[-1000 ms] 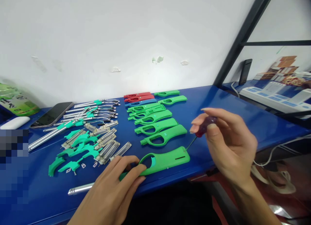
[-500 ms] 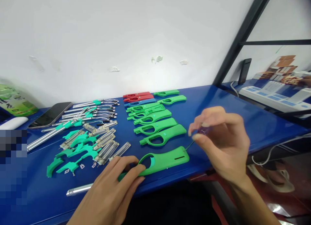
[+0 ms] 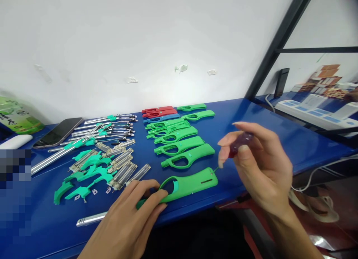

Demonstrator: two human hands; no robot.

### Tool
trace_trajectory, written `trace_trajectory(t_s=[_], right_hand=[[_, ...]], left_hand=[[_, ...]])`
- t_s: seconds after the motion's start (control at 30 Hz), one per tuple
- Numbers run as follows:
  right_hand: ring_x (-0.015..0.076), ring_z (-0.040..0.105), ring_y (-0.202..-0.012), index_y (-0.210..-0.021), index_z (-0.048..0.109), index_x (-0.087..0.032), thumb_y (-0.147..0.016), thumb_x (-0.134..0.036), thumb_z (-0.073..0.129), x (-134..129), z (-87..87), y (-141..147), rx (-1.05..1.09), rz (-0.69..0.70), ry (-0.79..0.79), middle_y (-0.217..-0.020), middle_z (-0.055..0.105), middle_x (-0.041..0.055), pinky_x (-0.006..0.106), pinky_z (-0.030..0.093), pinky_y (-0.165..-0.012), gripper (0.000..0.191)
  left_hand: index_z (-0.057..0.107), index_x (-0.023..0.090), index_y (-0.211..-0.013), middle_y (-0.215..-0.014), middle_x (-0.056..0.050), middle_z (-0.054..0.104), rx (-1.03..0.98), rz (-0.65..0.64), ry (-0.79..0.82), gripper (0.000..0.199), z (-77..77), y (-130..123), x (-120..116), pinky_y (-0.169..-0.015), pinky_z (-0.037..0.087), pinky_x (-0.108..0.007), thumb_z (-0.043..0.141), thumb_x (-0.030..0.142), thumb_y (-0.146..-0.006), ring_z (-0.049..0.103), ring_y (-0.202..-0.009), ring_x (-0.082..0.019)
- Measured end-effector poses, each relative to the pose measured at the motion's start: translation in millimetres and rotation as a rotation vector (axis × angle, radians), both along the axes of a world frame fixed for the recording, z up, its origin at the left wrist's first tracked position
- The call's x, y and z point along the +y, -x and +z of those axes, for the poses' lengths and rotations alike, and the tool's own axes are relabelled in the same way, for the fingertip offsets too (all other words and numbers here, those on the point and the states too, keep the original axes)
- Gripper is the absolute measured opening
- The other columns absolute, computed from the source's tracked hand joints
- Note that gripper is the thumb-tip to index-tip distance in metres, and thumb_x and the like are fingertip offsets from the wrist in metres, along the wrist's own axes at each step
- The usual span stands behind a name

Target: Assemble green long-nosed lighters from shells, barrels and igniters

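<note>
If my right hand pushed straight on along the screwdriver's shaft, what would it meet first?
The wide end of the green lighter casing under the left hand; the tip of the screwdriver seems to be at it, though depth makes contact hard to judge.

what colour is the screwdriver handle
Dark purple to maroon; the handle, in the right hand, shows best in the head view.

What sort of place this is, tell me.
Probably a small assembly or repair workshop: green lighter casings lined up, clear fuel tanks lying loose, and a screwdriver in the right hand.
</note>
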State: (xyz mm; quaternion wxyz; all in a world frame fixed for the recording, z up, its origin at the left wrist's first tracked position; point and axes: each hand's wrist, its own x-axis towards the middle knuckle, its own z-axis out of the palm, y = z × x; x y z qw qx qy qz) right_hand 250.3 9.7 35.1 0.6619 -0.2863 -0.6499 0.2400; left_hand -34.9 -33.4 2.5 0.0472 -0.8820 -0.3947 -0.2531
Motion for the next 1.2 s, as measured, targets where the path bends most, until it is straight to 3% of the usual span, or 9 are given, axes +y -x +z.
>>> trace_trajectory(t_s=[0.1, 0.2, 0.27, 0.37, 0.57, 0.87, 1.03, 1.2], right_hand=[[0.0167, 0.058, -0.078, -0.141, 0.065, -0.038, -0.105, -0.030, 0.065, -7.8, 9.2, -12.2, -0.104, -0.080, 0.103, -0.100, 0.065, 0.0023, 0.030, 0.053, -0.065, 0.037], [0.0144, 0.058, -0.076, -0.122, 0.075, -0.038, -0.095, -0.039, 0.080, -12.7, 16.6, -26.4, -0.473, -0.122, 0.223, -0.098, 0.064, -0.0002, 0.028, 0.051, -0.066, 0.027], [0.0146, 0.064, -0.081, -0.111, 0.078, -0.037, -0.096, -0.042, 0.079, -13.1, 15.6, -32.7, -0.702, -0.099, 0.325, -0.104, 0.067, -0.0008, 0.028, 0.052, -0.071, 0.016], [0.0166, 0.071, -0.095, -0.106, 0.077, -0.037, -0.103, -0.041, 0.068, -11.3, 6.7, -35.9, -0.853, -0.109, 0.415, -0.112, 0.069, -0.0012, 0.030, 0.053, -0.084, 0.011], [0.0165, 0.072, -0.091, -0.098, 0.075, -0.033, -0.106, -0.043, 0.062, -7.6, -5.2, -36.4, -0.903, -0.153, 0.447, -0.111, 0.069, -0.0021, 0.031, 0.050, -0.085, 0.018], [0.0160, 0.068, -0.092, -0.094, 0.070, -0.030, -0.108, -0.039, 0.060, -8.2, -0.4, -33.2, -0.848, -0.150, 0.387, -0.107, 0.070, -0.0018, 0.029, 0.048, -0.083, 0.020], [0.0183, 0.072, -0.092, -0.095, 0.074, -0.030, -0.105, -0.045, 0.064, 0.2, -3.3, -48.6, -0.791, -0.334, 0.334, -0.104, 0.075, -0.0012, 0.030, 0.050, -0.083, 0.020], [0.0240, 0.077, -0.092, -0.097, 0.078, -0.031, -0.102, -0.045, 0.064, 19.9, -18.3, -66.8, -0.908, -0.480, 0.419, -0.103, 0.081, -0.0013, 0.036, 0.051, -0.081, 0.021]], left_hand=[[0.063, 0.028, -0.134, -0.127, -0.005, 0.066, 0.013, 0.004, 0.002, 0.026, -0.8, 0.1, 0.4, -0.099, 0.061, -0.035, 0.049, 0.027, -0.112, 0.067, -0.115, -0.020], [0.063, 0.028, -0.136, -0.128, -0.005, 0.066, 0.028, 0.007, 0.003, 0.027, -1.5, 0.3, 1.2, -0.099, 0.061, -0.035, 0.049, 0.028, -0.112, 0.067, -0.115, -0.020], [0.062, 0.028, -0.137, -0.128, -0.005, 0.066, 0.035, 0.010, 0.002, 0.027, -1.7, 0.6, 1.5, -0.098, 0.062, -0.036, 0.050, 0.028, -0.112, 0.067, -0.113, -0.021], [0.062, 0.028, -0.136, -0.128, -0.006, 0.066, 0.030, 0.009, 0.004, 0.027, -1.9, 1.3, 1.0, -0.095, 0.063, -0.036, 0.050, 0.027, -0.112, 0.068, -0.112, -0.021], [0.061, 0.027, -0.137, -0.127, -0.006, 0.066, 0.024, 0.000, 0.000, 0.028, -3.9, 1.1, 1.6, -0.097, 0.062, -0.036, 0.048, 0.027, -0.112, 0.067, -0.113, -0.021], [0.062, 0.026, -0.135, -0.127, -0.006, 0.065, 0.005, -0.005, 0.010, 0.027, -2.5, -0.4, 1.4, -0.093, 0.061, -0.035, 0.048, 0.025, -0.113, 0.066, -0.110, -0.020], [0.061, 0.027, -0.136, -0.128, -0.006, 0.064, 0.017, -0.006, 0.009, 0.027, -3.2, 0.7, 0.6, -0.094, 0.061, -0.037, 0.049, 0.024, -0.112, 0.065, -0.111, -0.021], [0.061, 0.025, -0.137, -0.127, -0.007, 0.065, 0.011, -0.008, -0.008, 0.027, -4.1, 0.5, 1.1, -0.093, 0.061, -0.035, 0.049, 0.026, -0.112, 0.065, -0.112, -0.021]])
